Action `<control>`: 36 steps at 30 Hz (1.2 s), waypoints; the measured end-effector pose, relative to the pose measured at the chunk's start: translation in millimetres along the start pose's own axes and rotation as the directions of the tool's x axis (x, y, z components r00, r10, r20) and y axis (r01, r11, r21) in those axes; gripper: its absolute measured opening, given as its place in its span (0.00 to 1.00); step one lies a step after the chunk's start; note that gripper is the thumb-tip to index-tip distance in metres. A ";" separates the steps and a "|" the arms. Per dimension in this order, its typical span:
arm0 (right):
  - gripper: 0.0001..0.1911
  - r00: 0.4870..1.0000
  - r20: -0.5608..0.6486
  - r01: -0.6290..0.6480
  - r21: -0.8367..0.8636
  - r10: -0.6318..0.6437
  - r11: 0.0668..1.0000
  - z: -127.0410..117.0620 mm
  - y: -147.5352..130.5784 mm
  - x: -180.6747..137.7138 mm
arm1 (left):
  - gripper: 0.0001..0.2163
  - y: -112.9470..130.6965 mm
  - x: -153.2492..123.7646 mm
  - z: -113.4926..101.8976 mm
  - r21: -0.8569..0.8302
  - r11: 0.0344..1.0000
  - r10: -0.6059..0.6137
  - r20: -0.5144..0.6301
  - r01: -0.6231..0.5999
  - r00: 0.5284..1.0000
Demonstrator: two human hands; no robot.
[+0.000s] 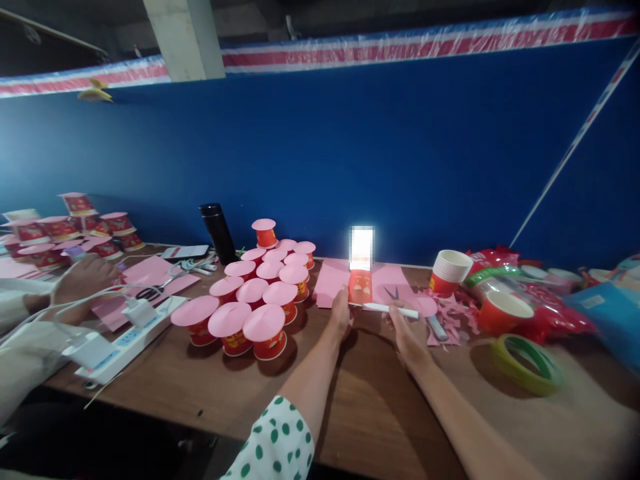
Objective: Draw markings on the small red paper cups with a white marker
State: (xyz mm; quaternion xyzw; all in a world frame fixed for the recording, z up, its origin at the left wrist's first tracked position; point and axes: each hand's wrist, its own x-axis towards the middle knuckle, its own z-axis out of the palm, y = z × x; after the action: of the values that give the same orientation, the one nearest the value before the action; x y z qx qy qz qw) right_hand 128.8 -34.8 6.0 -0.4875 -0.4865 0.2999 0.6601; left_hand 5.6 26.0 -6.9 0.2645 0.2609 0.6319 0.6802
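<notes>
My left hand [341, 312] is closed around the lower left edge of what looks like a phone [361, 287]; its upper part is bright and blurred, its lower part orange-red. Between the fingers of my right hand [405, 333] is a white pen [387, 309], lying sideways with its narrow end toward the phone. Beneath both hands, pink paper sheets [330, 283] lie against the blue partition. Dark scissor blades [393, 293] rest on the paper just beyond my right fingers. Pink paper scraps [455, 313] and a small grey tool [437, 329] lie right of that hand.
Red paper cups topped with pink discs [264, 325] stand grouped at left, near a black bottle [219, 233]. A white power strip [133, 340] and a co-worker's hand [85, 283] are farther left. At right are stacked cups [453, 267], a tape roll [527, 363] and red plastic packaging [550, 310].
</notes>
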 end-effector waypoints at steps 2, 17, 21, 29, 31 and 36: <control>0.17 1.000 0.009 -0.004 0.011 0.004 1.000 0.7 -0.6 -0.2 | 0.17 2.1 -2.1 2.8 0.000 1.000 -0.002 -0.007 0.002 1.000; 0.15 0.993 -0.090 -0.060 0.118 0.071 0.991 3.1 -13.3 0.9 | 0.16 3.0 -2.9 2.3 -0.019 1.000 -0.016 0.000 0.016 1.000; 0.15 0.991 -0.100 -0.074 0.121 0.087 0.990 3.5 -13.1 1.6 | 0.16 3.5 -2.7 2.1 -0.020 0.999 -0.027 0.003 0.027 1.000; 0.16 0.997 -0.063 -0.049 0.049 0.052 0.998 2.9 -12.1 -0.1 | 0.15 4.6 -4.8 5.0 -0.032 0.999 -0.019 0.007 0.019 1.000; 0.17 0.996 -0.078 -0.039 0.054 0.043 0.998 2.4 -11.3 0.2 | 0.16 3.9 -3.8 3.5 -0.029 0.999 -0.027 -0.004 0.027 1.000; 0.19 0.996 -0.074 -0.043 0.064 0.047 0.997 2.3 -9.9 1.7 | 0.17 3.1 -2.8 1.5 -0.032 0.999 -0.023 0.024 0.024 0.999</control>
State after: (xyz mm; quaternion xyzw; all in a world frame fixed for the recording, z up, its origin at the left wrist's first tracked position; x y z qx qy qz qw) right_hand 126.6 -36.0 16.0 -0.4885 -0.4404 0.3111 0.6860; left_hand 4.2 23.4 -3.7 0.2577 0.2458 0.6250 0.6946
